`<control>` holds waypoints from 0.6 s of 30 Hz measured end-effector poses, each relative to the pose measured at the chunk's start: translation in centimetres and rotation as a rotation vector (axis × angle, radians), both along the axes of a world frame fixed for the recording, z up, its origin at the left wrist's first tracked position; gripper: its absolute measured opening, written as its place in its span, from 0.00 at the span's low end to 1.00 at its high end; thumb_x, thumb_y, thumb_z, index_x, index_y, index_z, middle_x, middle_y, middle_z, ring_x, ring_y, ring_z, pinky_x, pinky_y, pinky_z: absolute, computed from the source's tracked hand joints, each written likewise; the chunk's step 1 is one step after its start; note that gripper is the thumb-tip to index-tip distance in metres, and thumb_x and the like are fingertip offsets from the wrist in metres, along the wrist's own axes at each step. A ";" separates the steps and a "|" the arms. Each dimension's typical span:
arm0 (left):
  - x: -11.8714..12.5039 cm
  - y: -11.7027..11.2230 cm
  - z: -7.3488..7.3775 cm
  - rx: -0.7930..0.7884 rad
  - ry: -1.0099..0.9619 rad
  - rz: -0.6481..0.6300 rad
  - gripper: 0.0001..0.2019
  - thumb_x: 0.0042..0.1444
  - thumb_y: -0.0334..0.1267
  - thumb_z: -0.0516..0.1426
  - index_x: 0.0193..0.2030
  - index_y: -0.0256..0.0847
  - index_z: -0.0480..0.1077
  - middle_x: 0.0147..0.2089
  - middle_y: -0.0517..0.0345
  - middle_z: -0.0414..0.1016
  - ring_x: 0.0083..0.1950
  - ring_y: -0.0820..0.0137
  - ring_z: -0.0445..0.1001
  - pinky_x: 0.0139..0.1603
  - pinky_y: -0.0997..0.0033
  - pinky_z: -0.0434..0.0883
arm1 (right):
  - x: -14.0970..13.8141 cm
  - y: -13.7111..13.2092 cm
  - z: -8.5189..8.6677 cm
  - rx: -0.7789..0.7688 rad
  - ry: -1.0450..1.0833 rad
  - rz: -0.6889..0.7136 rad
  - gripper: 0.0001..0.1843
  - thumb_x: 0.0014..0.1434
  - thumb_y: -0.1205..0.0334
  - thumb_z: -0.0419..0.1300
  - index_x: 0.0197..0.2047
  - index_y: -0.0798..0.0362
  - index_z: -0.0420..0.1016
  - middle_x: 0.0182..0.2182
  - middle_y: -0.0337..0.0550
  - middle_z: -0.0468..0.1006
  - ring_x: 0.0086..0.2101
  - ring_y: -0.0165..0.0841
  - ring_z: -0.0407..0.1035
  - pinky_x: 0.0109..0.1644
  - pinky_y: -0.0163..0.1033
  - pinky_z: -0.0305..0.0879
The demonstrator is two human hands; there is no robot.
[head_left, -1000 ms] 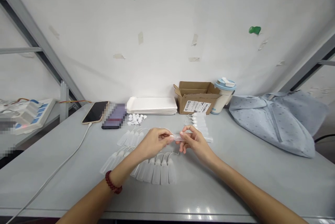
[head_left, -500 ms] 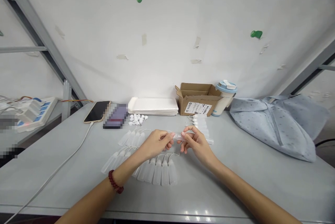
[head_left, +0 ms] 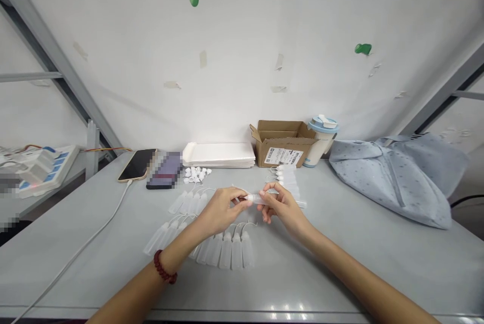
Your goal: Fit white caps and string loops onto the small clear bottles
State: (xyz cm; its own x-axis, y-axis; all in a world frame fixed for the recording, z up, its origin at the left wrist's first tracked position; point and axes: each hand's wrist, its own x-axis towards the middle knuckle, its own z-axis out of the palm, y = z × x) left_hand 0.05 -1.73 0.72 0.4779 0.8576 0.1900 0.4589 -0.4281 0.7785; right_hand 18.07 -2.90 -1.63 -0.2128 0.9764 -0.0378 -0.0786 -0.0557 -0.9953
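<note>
Between my two hands lies a translucent plastic bottle [head_left: 258,199], held level above the table. My left hand [head_left: 226,207] pinches its white neck end between thumb and fingers. Around the body of the same bottle, my right hand [head_left: 280,204] has its thumb and forefinger closed, the other fingers curled below. Rows of similar bottles [head_left: 226,252] with thin bent tubes at their tops lie on the table under and beside my left forearm. Behind my right hand is another stack of bottles [head_left: 289,178]. Small white caps [head_left: 197,174] sit in a pile behind my left hand.
Along the wall stand white envelopes [head_left: 221,154], an open cardboard box [head_left: 282,150] and a lidded cup [head_left: 320,142]. A phone [head_left: 137,165] on a white cable and a purple case [head_left: 165,170] lie left. A grey-blue cloth bag [head_left: 389,177] rests right.
My left thumb and fingers have shifted slightly at the bottle's neck, so more of its white end shows. The whole view has moved a little; the right hand keeps its hold.
</note>
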 end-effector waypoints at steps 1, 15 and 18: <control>0.0 0.0 0.0 -0.007 0.000 0.020 0.08 0.55 0.37 0.53 0.33 0.38 0.73 0.35 0.57 0.75 0.37 0.70 0.70 0.37 0.76 0.65 | 0.0 0.0 0.0 0.008 -0.016 -0.002 0.17 0.54 0.48 0.59 0.37 0.51 0.58 0.22 0.35 0.74 0.18 0.26 0.64 0.22 0.32 0.61; -0.2 0.2 -0.1 -0.193 -0.042 0.009 0.22 0.60 0.50 0.46 0.23 0.36 0.67 0.25 0.57 0.72 0.29 0.70 0.71 0.30 0.74 0.65 | 0.1 -0.3 -0.1 0.239 -0.204 0.002 0.14 0.58 0.51 0.55 0.39 0.53 0.66 0.25 0.39 0.71 0.25 0.29 0.64 0.28 0.35 0.60; 0.0 -0.1 0.1 -0.028 -0.006 0.005 0.19 0.60 0.45 0.47 0.25 0.37 0.68 0.26 0.58 0.73 0.31 0.71 0.71 0.32 0.75 0.64 | 0.3 -0.3 0.0 0.244 -0.170 0.023 0.13 0.59 0.51 0.54 0.37 0.53 0.67 0.24 0.37 0.68 0.23 0.28 0.62 0.28 0.35 0.59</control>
